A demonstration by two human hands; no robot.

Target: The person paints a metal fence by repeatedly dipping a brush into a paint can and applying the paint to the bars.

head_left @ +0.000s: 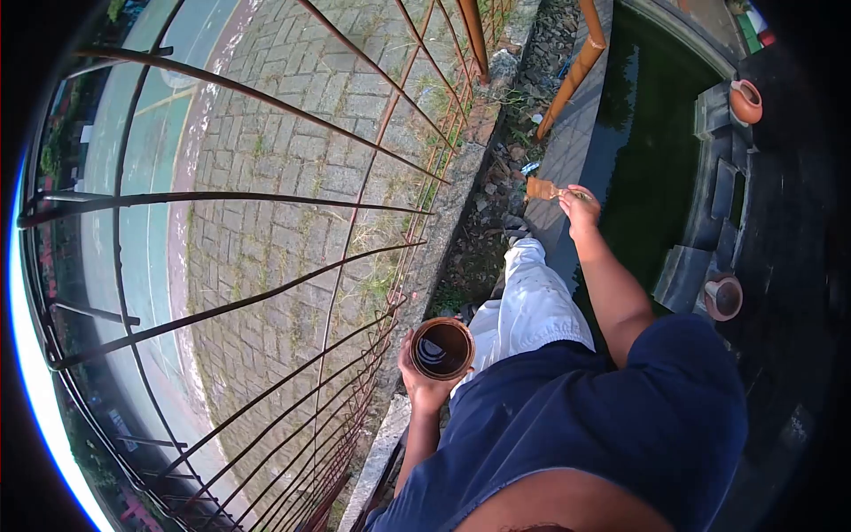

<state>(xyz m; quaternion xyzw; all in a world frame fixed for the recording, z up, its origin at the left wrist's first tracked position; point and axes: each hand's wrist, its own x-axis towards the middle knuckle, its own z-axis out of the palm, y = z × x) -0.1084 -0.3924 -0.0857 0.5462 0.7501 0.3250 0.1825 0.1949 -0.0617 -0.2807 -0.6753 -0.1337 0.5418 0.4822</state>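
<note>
Head view, looking down past the person's own blue shirt and white trousers.

Left hand (424, 383): grip curled around a round paint tin (442, 348), held upright at waist level, just beside the metal fence (292, 293). Tin is open; rim brownish-orange, contents dark and glossy with a pale reflection on the surface. Fingers wrap the side wall from below.

Right hand (581, 211): arm stretched forward, grip pinching the handle of a paintbrush (542, 188). Brush head is flat, wide and brown-orange, pointing left from the hand; it lies over the grey concrete ledge (567, 142) that borders the pond (651, 133). Whether the bristles touch the ledge, cannot tell.

Counts:
- paint tin: 1
- paintbrush: 1
- clay pots (745, 100): 2, one at the far right edge of the pond on stacked grey blocks, one nearer, at (723, 298), also on a block.
- orange-painted rails (576, 71): 2 visible, slanting down to the ledge's far end.

Pond water is dark green. Paved brick ground lies beyond the fence; bars of the fence look rust-brown.
</note>
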